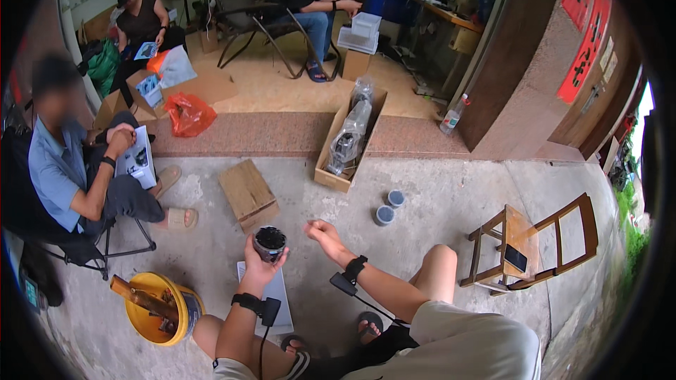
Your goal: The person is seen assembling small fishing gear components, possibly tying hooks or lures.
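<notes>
My left hand (263, 259) is wrapped round a small round clear tub (270, 239), held upright above the white tray. Black pieces too small to name lie inside it, up near the rim. To the right of the tub, and apart from it, my right hand (324, 233) is raised with its fingers curled together; whatever they may pinch is too small to tell. Below my left forearm a shallow white tray (282, 302) rests on the ground, partly hidden by the arm. Two similar tubs (390, 207) with dark contents stand on the concrete to the right.
A wooden box (248, 193) and a long carton (334, 174) with plastic-wrapped items lie ahead. At left stands a yellow bucket (156, 334) holding wood, near a seated co-worker (63, 162). A wooden chair (533, 239) bears a phone (515, 258). Two more people sit beyond the step.
</notes>
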`<state>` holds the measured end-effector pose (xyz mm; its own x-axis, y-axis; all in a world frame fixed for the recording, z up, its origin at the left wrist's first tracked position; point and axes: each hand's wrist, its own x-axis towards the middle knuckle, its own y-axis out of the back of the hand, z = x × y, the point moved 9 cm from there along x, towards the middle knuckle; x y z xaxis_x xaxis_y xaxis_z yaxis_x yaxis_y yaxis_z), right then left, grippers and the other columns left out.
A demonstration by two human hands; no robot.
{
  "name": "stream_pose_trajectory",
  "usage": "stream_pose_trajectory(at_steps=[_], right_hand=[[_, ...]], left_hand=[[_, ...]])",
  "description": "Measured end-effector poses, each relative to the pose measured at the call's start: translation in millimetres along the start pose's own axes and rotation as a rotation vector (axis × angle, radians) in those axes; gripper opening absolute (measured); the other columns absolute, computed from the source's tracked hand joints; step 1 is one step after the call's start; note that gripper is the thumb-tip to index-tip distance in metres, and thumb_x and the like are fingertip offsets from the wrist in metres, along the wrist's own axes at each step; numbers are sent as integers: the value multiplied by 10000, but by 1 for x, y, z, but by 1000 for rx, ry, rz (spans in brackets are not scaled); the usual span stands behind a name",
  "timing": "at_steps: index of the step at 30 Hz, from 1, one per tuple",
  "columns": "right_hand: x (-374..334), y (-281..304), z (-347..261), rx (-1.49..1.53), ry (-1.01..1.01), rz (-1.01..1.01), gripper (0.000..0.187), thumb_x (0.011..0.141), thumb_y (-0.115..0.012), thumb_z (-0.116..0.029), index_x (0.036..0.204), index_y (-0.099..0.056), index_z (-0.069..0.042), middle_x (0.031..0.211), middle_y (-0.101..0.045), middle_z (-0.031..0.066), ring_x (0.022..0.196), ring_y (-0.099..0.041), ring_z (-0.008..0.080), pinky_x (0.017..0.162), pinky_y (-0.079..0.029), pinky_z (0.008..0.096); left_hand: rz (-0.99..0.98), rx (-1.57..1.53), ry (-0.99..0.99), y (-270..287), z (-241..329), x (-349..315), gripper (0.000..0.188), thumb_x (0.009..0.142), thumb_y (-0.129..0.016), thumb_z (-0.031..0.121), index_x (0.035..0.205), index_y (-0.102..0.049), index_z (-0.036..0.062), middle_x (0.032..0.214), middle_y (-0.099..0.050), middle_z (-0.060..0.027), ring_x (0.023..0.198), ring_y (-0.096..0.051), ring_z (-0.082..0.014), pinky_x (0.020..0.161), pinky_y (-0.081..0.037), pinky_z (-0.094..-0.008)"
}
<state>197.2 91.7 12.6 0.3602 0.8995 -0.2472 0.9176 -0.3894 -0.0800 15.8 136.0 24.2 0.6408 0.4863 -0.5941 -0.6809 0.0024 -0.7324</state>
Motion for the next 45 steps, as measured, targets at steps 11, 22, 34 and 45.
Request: stream_pose_trajectory(at_steps=[11, 22, 34, 45], right_hand=[[-91, -48, -143, -790, 644, -264, 624, 785, -694, -346, 1290, -460, -62, 1187, -468, 181, 1129, -474, 327, 977, -386, 379], [-170, -57, -105, -1078, 929, -532, 601, 742, -681, -428, 1167, -484, -50, 1124, -497, 144, 984, -555, 339, 808, -493, 397], [-143, -19, -75, -1025, 466, -215, 666, 785, -566, -556, 1237, -423, -88, 1063, -531, 207, 827, -599, 409, 706, -493, 461], [-131, 2, -55, -761, 228, -114, 660, 821, -530, -566, 1259, -391, -91, 1086, -531, 273, 988, -551, 447, 843, -447, 469]], left_hand=[[-45, 423, 128, -45, -54, 13, 538, 887, -303, 627, 1105, -538, 195, 1037, -594, -34, 900, -602, -196, 649, -541, -399], [-115, 886, 519, 12, -115, -2, 520, 907, -270, 597, 1054, -561, 192, 891, -622, -22, 804, -599, -188, 607, -513, -345], [-78, 584, 255, -7, -126, -5, 522, 925, -290, 571, 1125, -524, 149, 990, -604, -67, 826, -614, -239, 655, -537, -445], [139, 707, -121, -27, -114, -23, 594, 960, -234, 508, 1200, -462, 14, 1047, -576, -166, 939, -613, -275, 642, -575, -429]])
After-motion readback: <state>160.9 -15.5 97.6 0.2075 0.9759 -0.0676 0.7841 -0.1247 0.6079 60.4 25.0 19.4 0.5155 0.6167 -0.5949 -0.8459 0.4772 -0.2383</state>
